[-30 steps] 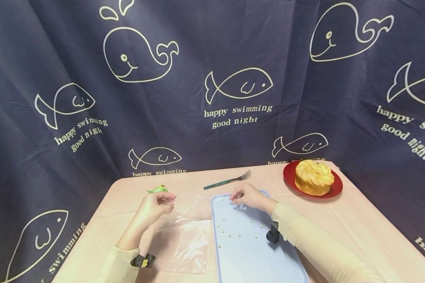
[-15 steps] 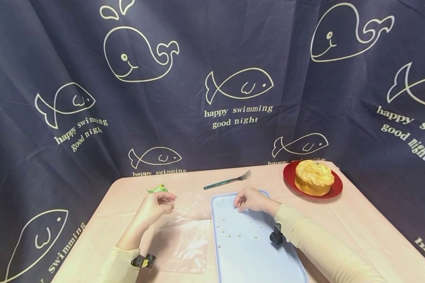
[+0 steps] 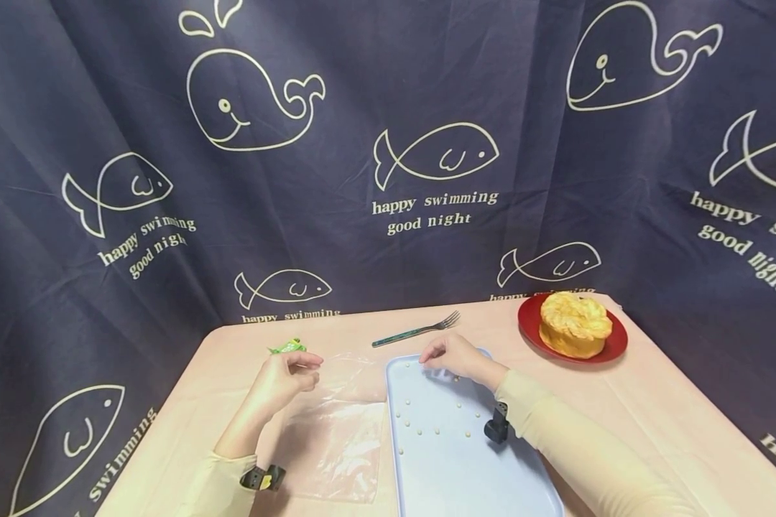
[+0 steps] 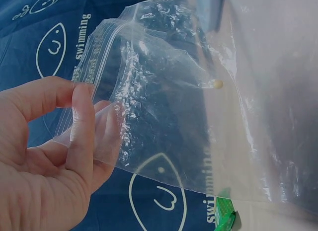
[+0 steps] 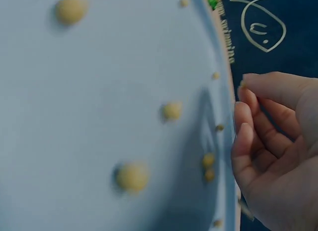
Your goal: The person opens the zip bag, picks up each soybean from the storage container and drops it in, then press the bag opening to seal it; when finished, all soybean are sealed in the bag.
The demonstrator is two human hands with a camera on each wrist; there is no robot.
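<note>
The tray (image 3: 478, 481) lay beside the bag (image 3: 336, 452), whose edge the left hand (image 3: 284, 377) pinched, best held raised and gaping. The right hand (image 3: 455, 357) pinched a bead (image 5: 242, 84) over the tray's far end; something so round probably wanted a light, steady squeeze.

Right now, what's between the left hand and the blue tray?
The head view shows a clear plastic bag there, pinched by the left hand.
</note>
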